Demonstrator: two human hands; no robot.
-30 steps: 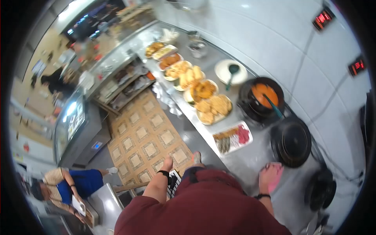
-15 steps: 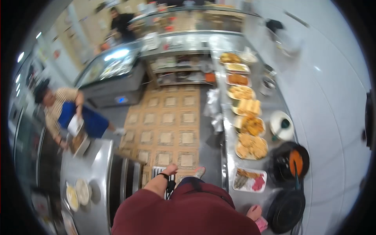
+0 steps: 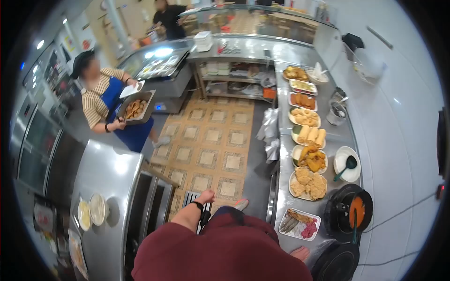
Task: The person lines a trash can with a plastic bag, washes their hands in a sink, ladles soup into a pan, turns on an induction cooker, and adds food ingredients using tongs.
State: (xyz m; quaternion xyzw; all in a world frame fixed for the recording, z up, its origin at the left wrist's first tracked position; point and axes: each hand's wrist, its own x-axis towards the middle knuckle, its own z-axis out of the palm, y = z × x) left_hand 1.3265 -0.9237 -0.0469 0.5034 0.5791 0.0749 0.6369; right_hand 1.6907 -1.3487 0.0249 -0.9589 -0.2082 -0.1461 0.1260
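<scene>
My left hand (image 3: 207, 196) hangs over the floor, fingers curled; whether it holds anything is too small to tell. Low at the right, my right hand (image 3: 300, 253) rests at the steel counter (image 3: 288, 241), partly hidden by my body. It is nearest to a white tray (image 3: 282, 226) with brown, grey and pink food and to a black round lid (image 3: 335, 264). Beyond the tray, plates of fried food line the counter, the closest being a plate (image 3: 293, 189) of flat golden pieces. A black pot (image 3: 334, 213) holds orange sauce and a green ladle (image 3: 355, 227).
A person in a blue apron (image 3: 140, 133) at the left holds a metal pan (image 3: 149, 104) of food and a white item. Left is a steel table (image 3: 105, 164) with two bowls. A white bowl with a dark ladle (image 3: 350, 162) stands near the wall. Another person is behind the display.
The view has swung left and levelled. The pink cloth under my right hand is out of sight now. The co-worker has lifted the metal pan off the table's edge.
</scene>
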